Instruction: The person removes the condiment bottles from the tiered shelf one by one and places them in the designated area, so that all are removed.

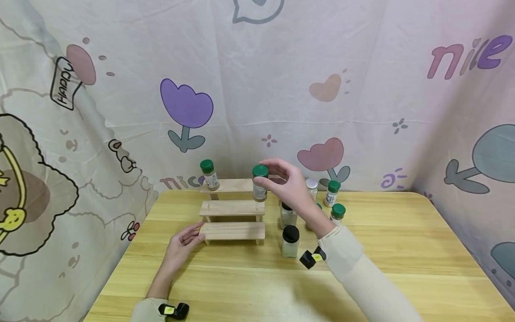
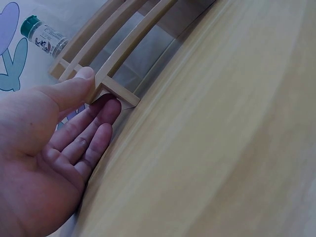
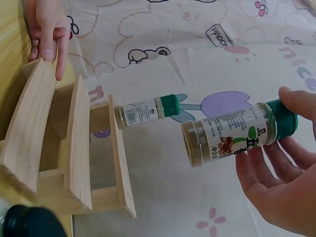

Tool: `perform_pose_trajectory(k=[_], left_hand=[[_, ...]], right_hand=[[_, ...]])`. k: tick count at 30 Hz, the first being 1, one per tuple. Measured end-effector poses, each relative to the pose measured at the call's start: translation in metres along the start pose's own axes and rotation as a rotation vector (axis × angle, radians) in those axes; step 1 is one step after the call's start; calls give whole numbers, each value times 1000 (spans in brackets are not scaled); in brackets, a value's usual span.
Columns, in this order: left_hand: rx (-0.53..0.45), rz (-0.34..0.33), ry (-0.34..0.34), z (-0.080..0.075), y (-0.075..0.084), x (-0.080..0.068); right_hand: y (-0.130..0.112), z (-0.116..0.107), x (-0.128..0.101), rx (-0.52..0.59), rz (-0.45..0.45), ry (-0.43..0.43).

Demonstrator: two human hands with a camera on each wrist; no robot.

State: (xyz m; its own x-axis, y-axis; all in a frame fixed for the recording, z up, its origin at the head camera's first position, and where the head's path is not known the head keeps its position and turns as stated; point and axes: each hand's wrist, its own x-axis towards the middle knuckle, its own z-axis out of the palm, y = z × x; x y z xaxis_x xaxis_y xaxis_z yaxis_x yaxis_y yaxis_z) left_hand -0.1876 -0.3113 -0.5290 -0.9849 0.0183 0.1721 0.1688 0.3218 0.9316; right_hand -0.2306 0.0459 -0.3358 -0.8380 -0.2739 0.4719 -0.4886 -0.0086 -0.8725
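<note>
My right hand (image 1: pixel 290 185) grips a spice jar (image 3: pixel 232 133) with a green cap and printed label, fingers and thumb round its cap end. In the head view that jar is in the air by the right part of a three-tier wooden rack (image 1: pixel 232 230). My left hand (image 1: pixel 179 250) holds the left end of the rack's lowest tier, thumb on the board and fingers curled at its end, as the left wrist view shows. Another green-capped spice jar (image 1: pixel 211 176) stands on the left of the top tier.
Right of the rack stand black-capped jars (image 1: pixel 290 241), green-capped jars (image 1: pixel 331 193) and a white-capped jar (image 1: pixel 311 185), some partly hidden by the right arm. The wooden table (image 1: pixel 225 286) meets a printed cloth backdrop (image 1: pixel 257 89) at the back.
</note>
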Motion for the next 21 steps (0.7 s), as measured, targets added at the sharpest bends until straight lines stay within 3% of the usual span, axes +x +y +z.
perform_pose_trajectory(k=[9, 21], left_hand=[[8, -33, 3, 0, 3, 1], [13, -3, 7, 0, -2, 1]], right_hand=[[-2, -19, -30, -24, 18, 13], [4, -37, -68, -31, 54, 54]])
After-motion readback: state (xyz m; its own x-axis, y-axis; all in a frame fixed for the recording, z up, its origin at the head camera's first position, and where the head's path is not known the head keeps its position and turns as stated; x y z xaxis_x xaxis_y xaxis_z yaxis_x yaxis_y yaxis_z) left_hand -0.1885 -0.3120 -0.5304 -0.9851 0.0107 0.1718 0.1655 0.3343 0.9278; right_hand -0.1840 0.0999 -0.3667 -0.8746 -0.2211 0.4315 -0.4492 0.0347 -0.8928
